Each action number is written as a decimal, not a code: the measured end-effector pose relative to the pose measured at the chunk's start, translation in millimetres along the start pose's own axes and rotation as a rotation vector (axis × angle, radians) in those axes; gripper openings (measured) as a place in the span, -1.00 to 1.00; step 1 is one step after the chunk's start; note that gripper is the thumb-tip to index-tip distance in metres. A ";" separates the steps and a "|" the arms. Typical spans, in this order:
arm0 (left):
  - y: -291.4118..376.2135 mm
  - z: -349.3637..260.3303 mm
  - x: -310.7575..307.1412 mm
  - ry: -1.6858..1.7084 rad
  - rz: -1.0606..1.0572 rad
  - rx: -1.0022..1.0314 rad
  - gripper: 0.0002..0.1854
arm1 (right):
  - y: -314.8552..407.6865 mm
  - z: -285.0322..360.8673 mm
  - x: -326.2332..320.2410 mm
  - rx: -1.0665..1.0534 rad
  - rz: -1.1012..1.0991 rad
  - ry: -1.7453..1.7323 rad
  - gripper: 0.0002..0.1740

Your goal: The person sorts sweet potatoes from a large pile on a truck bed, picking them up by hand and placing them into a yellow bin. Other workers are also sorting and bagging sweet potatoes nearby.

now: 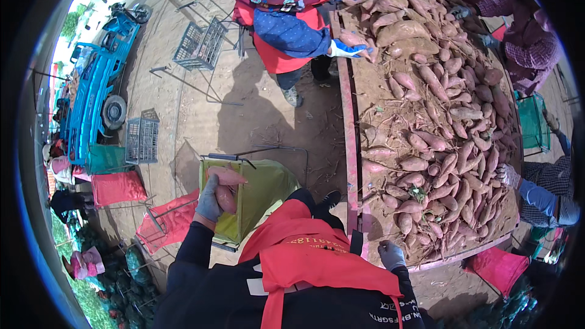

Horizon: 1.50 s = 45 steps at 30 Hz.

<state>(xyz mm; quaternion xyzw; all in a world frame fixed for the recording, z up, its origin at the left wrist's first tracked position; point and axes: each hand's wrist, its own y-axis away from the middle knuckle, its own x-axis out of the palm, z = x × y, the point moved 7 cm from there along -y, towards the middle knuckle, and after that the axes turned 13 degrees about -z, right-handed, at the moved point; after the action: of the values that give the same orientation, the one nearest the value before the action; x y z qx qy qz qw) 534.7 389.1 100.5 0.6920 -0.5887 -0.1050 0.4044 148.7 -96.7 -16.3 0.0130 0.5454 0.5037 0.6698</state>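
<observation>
My gloved left hand (210,201) grips two sweet potatoes (226,176), one above the other, over the mouth of a yellow-green sack (269,187). The sack hangs on a metal stand to the left of my legs. On my right side, my gloved right hand (391,255) is at the near corner of a long table (372,242); its fingers look curled, and whether anything is in them is hidden. A large heap of pink-skinned sweet potatoes (438,183), with soil and roots among them, covers much of the table.
Across the sack, a co-worker's gloved hand (349,49) holds a sweet potato at the table edge. Another gloved hand (508,176) reaches in from the right. Plastic crates (142,140), a red mesh sack (171,221), metal stands and a blue cargo tricycle (87,109) stand to the left.
</observation>
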 end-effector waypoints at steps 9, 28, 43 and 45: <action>18.1 21.8 -201.5 -0.303 -0.493 0.252 -0.53 | -13.7 54.5 -12.1 -0.153 0.194 0.194 -0.59; 105.1 105.3 -306.3 -0.477 -1.369 0.336 -0.14 | -53.4 606.7 139.5 -1.226 0.004 0.082 -0.60; 56.6 130.6 -323.9 -0.141 -1.340 0.240 -0.82 | -130.5 656.6 238.3 -1.187 0.393 0.350 -0.59; 42.8 118.4 -303.4 -0.138 -1.265 0.258 -0.84 | -146.3 652.3 224.3 -1.119 0.373 0.331 -0.59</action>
<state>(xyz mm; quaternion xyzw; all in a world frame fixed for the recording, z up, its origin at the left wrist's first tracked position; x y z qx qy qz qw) 343.4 611.3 -47.6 0.9398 -0.0997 -0.2957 0.1395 707.6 332.8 3.8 -0.3241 0.2834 0.8178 0.3820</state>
